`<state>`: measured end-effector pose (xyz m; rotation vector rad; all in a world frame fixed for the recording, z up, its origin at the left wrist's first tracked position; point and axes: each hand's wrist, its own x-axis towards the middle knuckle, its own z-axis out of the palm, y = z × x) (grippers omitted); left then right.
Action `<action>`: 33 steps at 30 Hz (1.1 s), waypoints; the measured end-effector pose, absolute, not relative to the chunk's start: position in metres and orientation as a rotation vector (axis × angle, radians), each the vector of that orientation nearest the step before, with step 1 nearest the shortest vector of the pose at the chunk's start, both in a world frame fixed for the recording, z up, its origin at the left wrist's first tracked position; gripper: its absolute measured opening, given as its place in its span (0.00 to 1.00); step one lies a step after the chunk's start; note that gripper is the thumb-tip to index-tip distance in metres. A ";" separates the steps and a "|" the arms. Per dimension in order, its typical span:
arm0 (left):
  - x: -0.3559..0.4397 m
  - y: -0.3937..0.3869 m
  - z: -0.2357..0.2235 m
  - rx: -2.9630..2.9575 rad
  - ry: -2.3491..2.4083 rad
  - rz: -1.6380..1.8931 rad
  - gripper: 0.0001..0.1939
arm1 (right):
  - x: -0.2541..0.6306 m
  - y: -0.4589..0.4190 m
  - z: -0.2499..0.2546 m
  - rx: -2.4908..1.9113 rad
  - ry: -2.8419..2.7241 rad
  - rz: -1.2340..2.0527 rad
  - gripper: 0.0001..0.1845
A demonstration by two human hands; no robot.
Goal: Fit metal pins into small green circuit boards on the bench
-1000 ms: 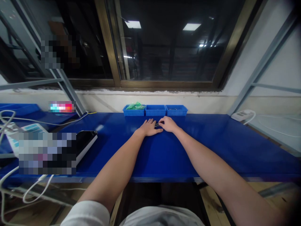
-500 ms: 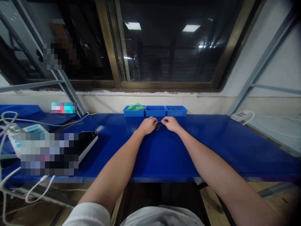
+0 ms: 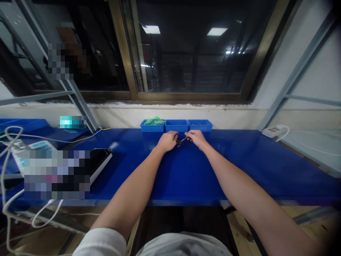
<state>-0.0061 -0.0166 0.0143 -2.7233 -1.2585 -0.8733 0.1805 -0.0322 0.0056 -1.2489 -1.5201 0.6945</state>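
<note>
Over the blue table [image 3: 186, 177], my right hand [image 3: 197, 138] is closed in a pinch on a thin, light-coloured rod [image 3: 183, 139], too small to name more exactly. The rod slants down to the left toward several small dark, slender pieces [image 3: 179, 142]. Those pieces lie right at the fingers of my left hand [image 3: 167, 141], which is curled closed beside them. What the left fingers grip, if anything, is hidden.
Behind my hands stand three blue bins: one with green plastic bags [image 3: 153, 121], a middle bin [image 3: 177, 128], and a right bin [image 3: 200, 128] with small parts. A black-and-white device [image 3: 102, 160] and cables sit at left; a power strip [image 3: 275, 130] lies at right.
The thin rod spanned level between both hands; now it hangs slanted from my right hand. My right hand has shifted slightly right, widening the gap to my left hand.
</note>
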 end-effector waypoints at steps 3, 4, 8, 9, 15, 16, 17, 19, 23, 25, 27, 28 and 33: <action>-0.008 -0.016 0.014 -2.691 -1.343 -0.902 0.16 | 0.187 -0.027 0.004 -1.337 -1.474 0.669 0.18; -0.008 -0.015 0.014 -2.688 -1.363 -0.899 0.16 | 0.190 -0.025 0.005 -1.338 -1.433 0.656 0.18; -0.009 -0.015 0.013 -2.682 -1.386 -0.878 0.16 | 0.200 -0.020 0.008 -1.149 -1.204 0.639 0.18; -0.008 -0.014 0.013 -2.684 -1.388 -0.873 0.16 | 0.203 -0.019 0.009 -1.096 -1.161 0.656 0.22; -0.010 -0.014 0.011 -2.724 -1.499 -0.726 0.25 | 0.213 -0.019 0.006 -1.147 -1.095 0.715 0.27; -0.011 -0.014 0.011 -2.746 -1.513 -0.673 0.29 | 0.211 -0.019 0.005 -1.191 -1.128 0.711 0.25; -0.012 -0.015 0.011 -2.776 -1.523 -0.610 0.33 | 0.210 -0.020 0.004 -1.236 -1.178 0.697 0.23; -0.013 -0.017 0.012 -2.840 -1.542 -0.458 0.42 | 0.204 -0.022 0.002 -1.327 -1.339 0.618 0.19; -0.013 -0.021 0.012 -2.916 -1.586 -0.184 0.48 | 0.191 -0.031 0.001 -1.394 -1.843 0.331 0.15; -0.012 -0.022 0.010 -2.943 -1.570 -0.148 0.48 | 0.185 -0.034 0.001 -1.359 -2.051 0.229 0.15; -0.009 -0.021 0.008 -2.969 -1.526 -0.185 0.47 | 0.180 -0.035 0.001 -1.352 -2.152 0.158 0.13; -0.008 -0.021 0.007 -2.985 -1.491 -0.226 0.47 | 0.178 -0.034 0.000 -1.365 -2.171 0.131 0.12; -0.004 -0.018 0.005 -3.028 -1.223 -0.541 0.44 | 0.174 -0.029 -0.003 -1.461 -2.160 0.086 0.09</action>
